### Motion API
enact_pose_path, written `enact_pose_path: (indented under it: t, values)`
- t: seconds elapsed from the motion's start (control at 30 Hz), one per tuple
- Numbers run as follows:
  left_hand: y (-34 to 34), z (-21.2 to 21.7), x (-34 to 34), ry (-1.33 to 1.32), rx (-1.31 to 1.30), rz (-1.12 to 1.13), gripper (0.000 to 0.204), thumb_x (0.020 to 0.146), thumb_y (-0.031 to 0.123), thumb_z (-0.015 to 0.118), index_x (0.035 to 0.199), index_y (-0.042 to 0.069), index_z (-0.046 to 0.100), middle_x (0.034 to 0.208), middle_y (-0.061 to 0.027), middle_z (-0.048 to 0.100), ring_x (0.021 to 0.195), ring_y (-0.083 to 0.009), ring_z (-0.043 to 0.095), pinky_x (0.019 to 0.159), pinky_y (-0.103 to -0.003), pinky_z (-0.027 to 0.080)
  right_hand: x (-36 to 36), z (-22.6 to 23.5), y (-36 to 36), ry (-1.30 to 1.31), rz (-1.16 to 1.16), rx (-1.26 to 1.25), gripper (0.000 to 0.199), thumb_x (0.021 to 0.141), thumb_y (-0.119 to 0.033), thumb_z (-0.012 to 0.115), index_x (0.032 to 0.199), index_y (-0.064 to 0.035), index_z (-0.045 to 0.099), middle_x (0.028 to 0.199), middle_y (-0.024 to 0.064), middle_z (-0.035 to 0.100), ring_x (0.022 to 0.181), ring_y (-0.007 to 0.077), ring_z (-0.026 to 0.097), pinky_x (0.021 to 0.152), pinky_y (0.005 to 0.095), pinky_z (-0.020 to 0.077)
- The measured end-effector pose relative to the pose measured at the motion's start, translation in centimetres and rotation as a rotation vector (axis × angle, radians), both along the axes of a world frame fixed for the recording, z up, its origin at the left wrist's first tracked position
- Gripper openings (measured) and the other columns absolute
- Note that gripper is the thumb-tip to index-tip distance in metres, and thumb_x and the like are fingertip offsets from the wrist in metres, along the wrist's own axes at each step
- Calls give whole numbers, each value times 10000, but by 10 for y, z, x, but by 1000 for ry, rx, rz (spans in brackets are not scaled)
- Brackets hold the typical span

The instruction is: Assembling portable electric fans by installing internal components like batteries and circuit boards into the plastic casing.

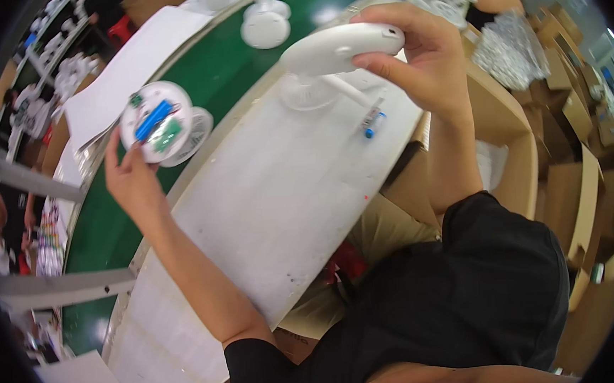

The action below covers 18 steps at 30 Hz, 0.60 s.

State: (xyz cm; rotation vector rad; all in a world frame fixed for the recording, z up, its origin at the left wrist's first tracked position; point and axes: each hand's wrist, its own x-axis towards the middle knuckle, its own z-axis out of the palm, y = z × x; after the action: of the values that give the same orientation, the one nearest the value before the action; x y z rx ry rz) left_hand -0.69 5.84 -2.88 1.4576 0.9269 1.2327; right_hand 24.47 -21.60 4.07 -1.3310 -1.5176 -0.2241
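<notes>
A: How is the right hand (426, 58)?
B: It is gripping one end of the white shell (333, 51); the shell extends leftward from it, its long axis nearly sideways.
A: And the left hand (132, 182)?
B: It holds the disc (176, 103) by the near rim, with the blue cell (154, 121) showing.
A: Where is the disc from the right hand?
B: Leftward, well apart, across the worktop (250, 188).
</notes>
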Motion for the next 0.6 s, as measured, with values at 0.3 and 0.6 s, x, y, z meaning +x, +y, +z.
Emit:
enact_pose_path:
  t: [0.3, 0.6]
  values:
    - [-40, 12, 18, -69, 61, 122, 422, 898, -45, 536, 1311, 31, 583, 860, -124, 715, 714, -115, 626, 614, -206, 512, -24, 3, 128, 662, 475, -4, 396, 748, 35, 751, 1135, 18, 670, 1026, 135, 694, 863, 192, 647, 789, 273, 548]
    - [-40, 15, 9, 32, 62, 184, 402, 882, -43, 539, 1269, 42, 606, 863, -150, 727, 691, -122, 642, 616, -222, 512, -50, -39, 189, 899, 436, -328, 386, 826, 6, 712, 1202, 40, 629, 1089, 171, 663, 953, 228, 638, 843, 286, 547]
